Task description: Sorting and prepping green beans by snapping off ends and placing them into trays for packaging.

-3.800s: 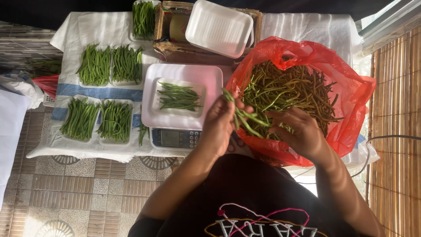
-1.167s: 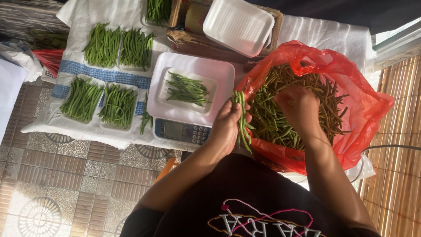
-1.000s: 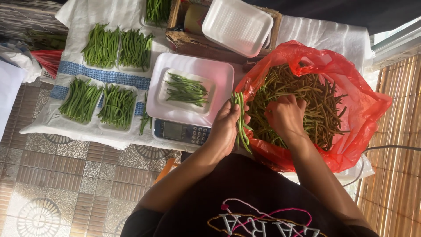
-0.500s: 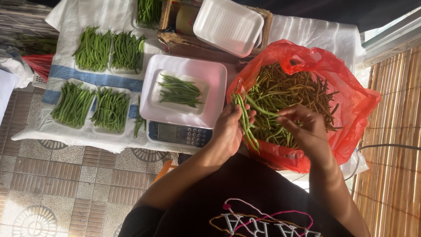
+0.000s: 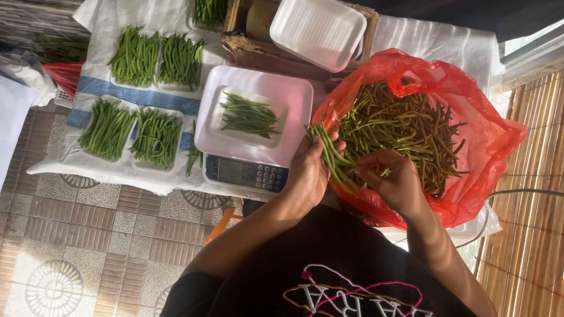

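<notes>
Left hand clamped a green bean bunch, frame centre; right hand pinched one more at red bag rim. Risk — bunch too fat for the grip, beans could slip to floor.

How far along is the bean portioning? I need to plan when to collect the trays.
Done: four filled bean portions lie on the cloth, with part of another at the top edge. In hand: the left hand grips a bunch of beans, the right hand adds to it, and the tray on the scale is only partly filled. Left: the red bag is still heaped, and an empty white tray waits.
</notes>
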